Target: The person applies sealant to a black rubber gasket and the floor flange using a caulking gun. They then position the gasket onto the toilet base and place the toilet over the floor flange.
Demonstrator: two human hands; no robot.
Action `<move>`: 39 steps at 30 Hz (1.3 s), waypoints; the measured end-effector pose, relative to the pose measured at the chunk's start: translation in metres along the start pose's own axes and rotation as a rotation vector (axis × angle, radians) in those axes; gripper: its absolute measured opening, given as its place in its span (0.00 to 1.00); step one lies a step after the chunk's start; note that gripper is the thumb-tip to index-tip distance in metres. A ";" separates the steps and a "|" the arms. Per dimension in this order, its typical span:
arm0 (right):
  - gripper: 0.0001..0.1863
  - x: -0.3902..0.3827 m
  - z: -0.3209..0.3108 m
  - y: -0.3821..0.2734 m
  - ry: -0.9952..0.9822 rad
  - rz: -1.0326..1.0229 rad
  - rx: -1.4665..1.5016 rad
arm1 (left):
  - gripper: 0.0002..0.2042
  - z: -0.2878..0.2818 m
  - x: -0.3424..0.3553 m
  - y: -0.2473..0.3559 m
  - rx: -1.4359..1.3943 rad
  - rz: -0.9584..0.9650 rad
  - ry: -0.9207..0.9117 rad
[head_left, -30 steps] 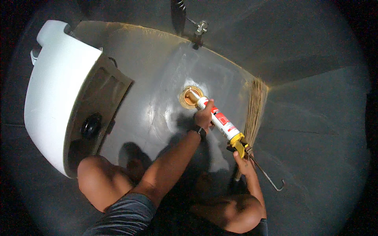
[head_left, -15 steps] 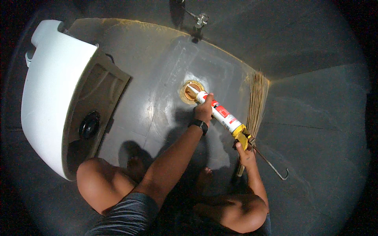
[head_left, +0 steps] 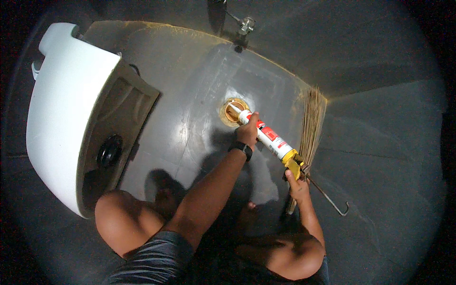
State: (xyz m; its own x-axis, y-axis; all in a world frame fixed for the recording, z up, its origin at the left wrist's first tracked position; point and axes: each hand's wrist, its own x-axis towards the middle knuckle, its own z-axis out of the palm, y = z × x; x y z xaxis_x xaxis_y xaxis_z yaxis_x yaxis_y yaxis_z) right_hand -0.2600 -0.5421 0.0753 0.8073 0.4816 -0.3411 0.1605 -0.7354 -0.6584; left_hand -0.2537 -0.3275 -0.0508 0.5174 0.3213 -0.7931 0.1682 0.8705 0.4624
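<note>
A caulking gun point(head_left: 295, 166) with a yellow frame carries a white and red sealant cartridge point(head_left: 274, 139). My left hand point(head_left: 247, 131) is closed round the front of the cartridge, below its pale nozzle point(head_left: 234, 108). The nozzle tip points at the rim of a round drain opening point(head_left: 227, 118) in the floor; whether it touches cannot be told. My right hand point(head_left: 298, 187) grips the gun's handle and trigger end, its fingers partly hidden. From the back of the gun a hooked metal rod point(head_left: 330, 197) sticks out toward the lower right.
A white toilet bowl point(head_left: 61, 118) lies on its side at the left, its hollow underside and black outlet ring point(head_left: 109, 150) facing the drain. A stick broom point(head_left: 311, 126) leans by the right wall. At the far wall sits a metal valve point(head_left: 246, 25).
Both hands and the caulking gun keep nearly the same pose over the drain. The whole view has shifted slightly.
</note>
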 end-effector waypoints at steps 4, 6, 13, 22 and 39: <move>0.19 0.003 0.002 0.011 0.023 -0.037 -0.095 | 0.22 0.000 0.011 -0.008 0.028 -0.020 0.006; 0.19 0.005 0.004 0.015 0.005 -0.014 -0.060 | 0.22 0.000 0.016 -0.011 0.017 0.004 0.012; 0.20 0.012 0.013 0.032 0.018 -0.088 -0.099 | 0.22 -0.001 0.024 -0.013 0.061 0.020 0.053; 0.20 0.012 0.025 0.033 0.045 0.001 -0.017 | 0.22 -0.003 0.021 -0.004 0.109 0.026 0.068; 0.25 0.009 0.031 0.036 0.062 0.010 -0.132 | 0.22 -0.004 0.026 -0.005 0.128 0.024 0.052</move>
State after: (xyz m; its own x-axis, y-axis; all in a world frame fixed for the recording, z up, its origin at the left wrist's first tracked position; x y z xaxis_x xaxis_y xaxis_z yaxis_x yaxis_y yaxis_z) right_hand -0.2646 -0.5497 0.0274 0.8422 0.4467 -0.3021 0.2224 -0.7980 -0.5601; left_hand -0.2444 -0.3222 -0.0755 0.4791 0.3635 -0.7989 0.2633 0.8088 0.5259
